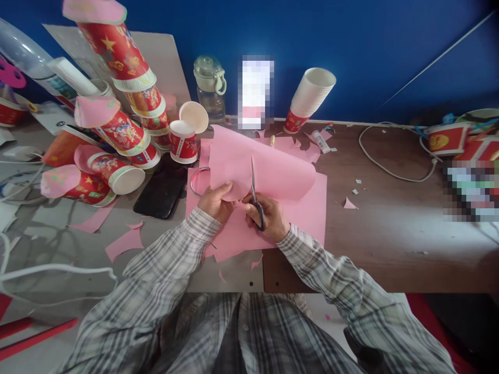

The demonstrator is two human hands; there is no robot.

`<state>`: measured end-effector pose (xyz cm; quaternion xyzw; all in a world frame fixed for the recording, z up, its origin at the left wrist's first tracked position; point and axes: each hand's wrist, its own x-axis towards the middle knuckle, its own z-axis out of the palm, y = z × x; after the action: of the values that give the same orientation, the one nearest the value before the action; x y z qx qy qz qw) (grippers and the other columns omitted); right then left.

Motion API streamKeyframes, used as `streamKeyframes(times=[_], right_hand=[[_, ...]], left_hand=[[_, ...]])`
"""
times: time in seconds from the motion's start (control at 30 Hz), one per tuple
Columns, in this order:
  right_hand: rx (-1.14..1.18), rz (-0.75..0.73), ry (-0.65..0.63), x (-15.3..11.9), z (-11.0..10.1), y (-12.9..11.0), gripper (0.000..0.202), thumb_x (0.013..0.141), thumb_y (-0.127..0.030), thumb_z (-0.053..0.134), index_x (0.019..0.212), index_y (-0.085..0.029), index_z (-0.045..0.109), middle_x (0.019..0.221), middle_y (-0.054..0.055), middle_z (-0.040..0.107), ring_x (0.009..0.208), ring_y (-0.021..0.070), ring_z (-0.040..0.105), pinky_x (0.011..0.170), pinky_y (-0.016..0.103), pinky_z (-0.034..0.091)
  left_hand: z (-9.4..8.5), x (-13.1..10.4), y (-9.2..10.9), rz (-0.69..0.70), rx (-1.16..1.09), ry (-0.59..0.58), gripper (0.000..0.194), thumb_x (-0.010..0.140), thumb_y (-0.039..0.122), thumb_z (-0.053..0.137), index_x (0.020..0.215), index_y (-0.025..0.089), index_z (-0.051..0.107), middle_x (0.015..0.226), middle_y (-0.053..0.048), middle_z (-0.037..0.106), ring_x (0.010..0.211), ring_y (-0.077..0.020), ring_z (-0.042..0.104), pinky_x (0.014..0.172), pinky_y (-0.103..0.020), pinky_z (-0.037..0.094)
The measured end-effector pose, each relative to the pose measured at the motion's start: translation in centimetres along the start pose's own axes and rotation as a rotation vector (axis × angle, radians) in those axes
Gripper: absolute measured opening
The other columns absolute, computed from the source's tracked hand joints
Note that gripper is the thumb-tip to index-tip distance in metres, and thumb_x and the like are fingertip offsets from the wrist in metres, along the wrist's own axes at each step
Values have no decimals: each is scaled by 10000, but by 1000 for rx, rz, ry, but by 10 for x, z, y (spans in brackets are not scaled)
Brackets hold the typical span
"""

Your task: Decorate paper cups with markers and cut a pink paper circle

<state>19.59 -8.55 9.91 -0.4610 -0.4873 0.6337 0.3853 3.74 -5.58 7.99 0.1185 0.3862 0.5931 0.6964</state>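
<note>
A sheet of pink paper (280,171) is raised off the table and curls over at its right side. My left hand (218,201) pinches its lower left edge, thumb on top. In my right hand (271,215) is a pair of scissors (260,215) with dark handles, the blades pointing up across the sheet. More pink paper (307,223) lies flat under both hands. A thin ring-shaped item (195,182) rests just left of the raised sheet. Part of my right fingers is hidden behind the scissors and paper.
Stacked red paper cups (148,101) with pink tops stand at left, some lying on their sides. A black phone (161,192) lies near my left arm. Behind are a water bottle (210,88) and a cup stack (312,96). A cable (393,174) loops at right; pink scraps are scattered.
</note>
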Motion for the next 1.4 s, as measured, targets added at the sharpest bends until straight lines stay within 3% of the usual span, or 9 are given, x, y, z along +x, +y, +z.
streamKeyframes(times=[0.1, 0.23, 0.47, 0.7, 0.83, 0.97, 1.23, 1.4], right_hand=[[9, -5, -4, 1, 0, 2, 678, 672, -783, 981, 887, -239, 640, 487, -82, 584, 444, 121, 548, 462, 244, 450], [14, -3, -4, 1, -1, 3, 668, 673, -764, 993, 888, -236, 644, 487, -84, 585, 440, 116, 542, 463, 244, 443], [3, 1, -15, 0, -2, 4, 669, 686, -777, 985, 882, -239, 639, 489, -87, 583, 442, 114, 537, 461, 245, 447], [-29, -5, -25, -1, -2, 5, 654, 715, -782, 965, 878, -243, 633, 485, -84, 578, 457, 123, 544, 473, 253, 459], [-48, 3, -31, 0, -2, 3, 667, 696, -806, 956, 860, -252, 623, 491, -91, 561, 458, 124, 541, 469, 257, 470], [-53, 21, -23, -1, -1, 0, 670, 674, -800, 970, 853, -253, 627, 490, -88, 556, 464, 127, 535, 471, 267, 470], [-43, 54, -28, -4, 1, -4, 660, 649, -754, 998, 870, -252, 633, 495, -84, 566, 477, 124, 526, 505, 278, 480], [-69, 67, -42, -4, -1, -3, 618, 685, -711, 993, 894, -255, 632, 527, -80, 574, 499, 142, 560, 516, 293, 513]], left_hand=[[3, 0, 1, 0, -26, 30, 262, 783, 122, 929, 1027, 171, 845, 890, -36, 870, 855, -214, 837, 899, -343, 642], [3, 0, 5, -62, -26, 35, 98, 804, 107, 869, 836, 153, 789, 816, -46, 845, 758, -188, 797, 761, -303, 614], [-4, 6, 11, -61, 22, -26, 224, 727, 136, 957, 834, 152, 761, 821, -39, 837, 765, -198, 803, 697, -301, 606], [-16, 15, 16, -86, 42, -43, 318, 683, 150, 1001, 914, 169, 784, 860, -39, 859, 961, -238, 859, 938, -343, 660], [-16, 15, 17, -50, 103, -31, 345, 678, 189, 1015, 927, 189, 776, 853, -24, 854, 1022, -259, 863, 963, -360, 658], [-13, 15, 20, -36, 76, 8, 337, 684, 119, 982, 950, 197, 791, 855, -27, 859, 1021, -258, 863, 1001, -366, 669], [-24, 20, 33, -145, 98, -55, 421, 778, 140, 967, 1169, 191, 819, 1112, -102, 896, 1247, -333, 834, 1164, -545, 670], [-20, 20, 28, -76, 67, 40, 372, 778, 139, 939, 1126, 184, 815, 1117, -101, 896, 1307, -334, 815, 1281, -578, 598]])
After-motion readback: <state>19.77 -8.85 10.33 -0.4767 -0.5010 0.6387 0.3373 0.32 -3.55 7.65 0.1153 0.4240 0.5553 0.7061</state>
